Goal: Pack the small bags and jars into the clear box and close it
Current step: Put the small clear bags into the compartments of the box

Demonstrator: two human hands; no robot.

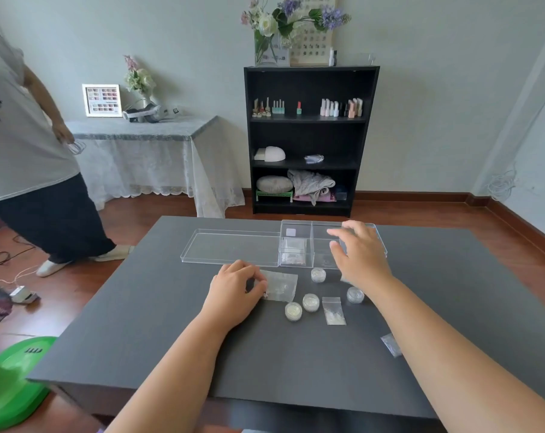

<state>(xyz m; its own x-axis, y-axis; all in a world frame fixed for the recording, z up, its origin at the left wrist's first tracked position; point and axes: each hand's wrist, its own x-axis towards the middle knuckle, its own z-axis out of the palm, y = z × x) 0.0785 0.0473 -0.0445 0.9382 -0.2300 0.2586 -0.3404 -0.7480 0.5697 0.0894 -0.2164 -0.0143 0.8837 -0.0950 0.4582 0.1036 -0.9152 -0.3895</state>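
Observation:
The clear box [312,245] stands open at the far side of the dark table, with its lid [230,247] lying flat to its left. A few small bags sit in the box's left compartment [293,251]. My left hand [237,285] pinches the edge of a clear bag [280,285] lying on the table. My right hand [358,254] hovers over the box's right compartment, fingers spread and holding nothing. Several small round jars [310,302] and a small bag of white bits [333,310] lie in front of the box. Another bag [391,344] lies at the right, beside my forearm.
A person in a grey shirt [24,151] stands left of the table. A black bookshelf [308,139] holds bottles behind the table. A lace-covered side table [146,142] is at the back left. Something green [12,382] sits by the near left corner.

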